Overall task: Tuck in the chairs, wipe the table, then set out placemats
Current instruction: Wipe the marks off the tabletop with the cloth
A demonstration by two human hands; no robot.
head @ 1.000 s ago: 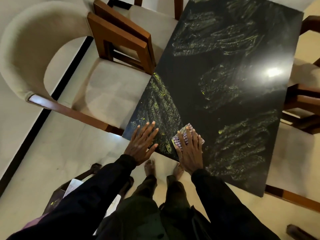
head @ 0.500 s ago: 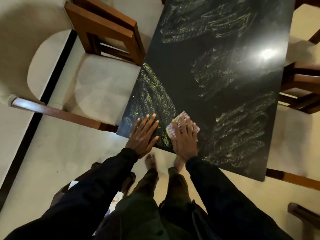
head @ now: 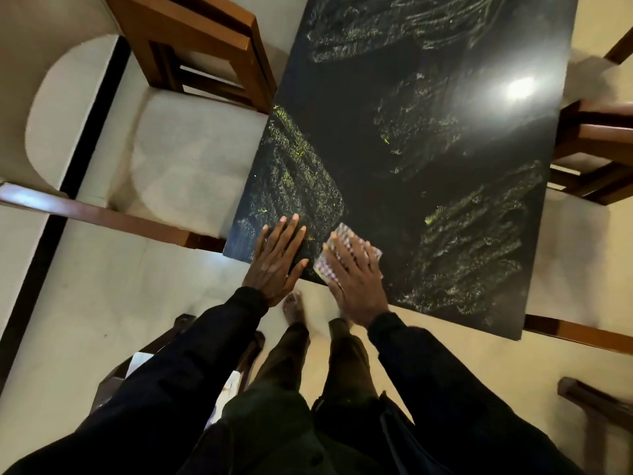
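Legs: the person stands at the near short edge of the table (head: 428,138). They wear dark trousers, and one bare foot (head: 294,306) shows on the pale floor (head: 113,289) just short of that edge.
Low seat: a dark wooden piece (head: 113,382) with white paper on it stands near and left of the table, partly hidden by the left sleeve.
Left hand (head: 277,260): palm down and flat, fingers straight and slightly spread. It rests on the table's near left corner and grasps nothing.
Right hand (head: 356,279): flat with straight fingers, pressing down on the cloth and not curled round it. It lies just right of the left hand, at the table's near edge.
Cloth (head: 327,269): small and checked pink and white. It lies on the table top under the right hand, with its edges showing beyond the fingers.
Table top: dark and glossy, with streaky pale-green smear patches along both long sides and at the far end.
Left chair (head: 191,159): cream seat and wooden arms. The seat front meets the table's left long edge.
Right chairs (head: 596,145): wooden frames close against the table's right long edge.
Far left chair (head: 191,32): a wooden frame beside the table, beyond the cream seat.
Glare (head: 519,87): a bright reflected light on the table's far right part.
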